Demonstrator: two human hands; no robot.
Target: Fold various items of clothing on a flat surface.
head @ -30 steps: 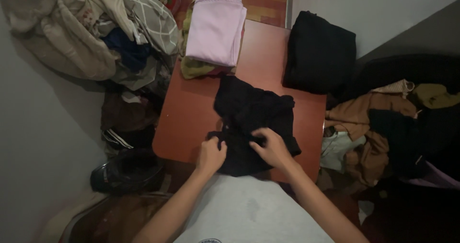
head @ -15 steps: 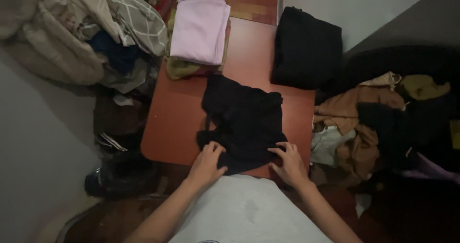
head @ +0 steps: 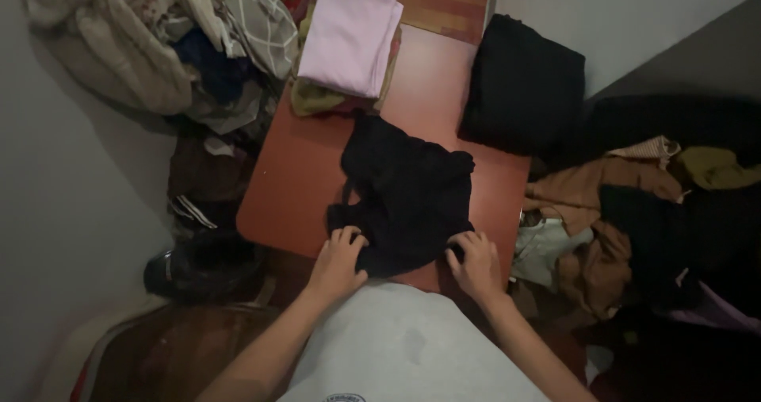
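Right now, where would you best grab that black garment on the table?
Probably by the near hem of the black garment, from the near side, where the left hand and right hand already rest at its two corners. It lies flat and crumpled on the table.

A single head-worn camera looks steeply down from close above the counter (head: 301, 172). It faces toward 12 o'clock, with the wearer's torso at 6, a clothes heap (head: 158, 37) at 10 and another pile (head: 634, 212) at 3.
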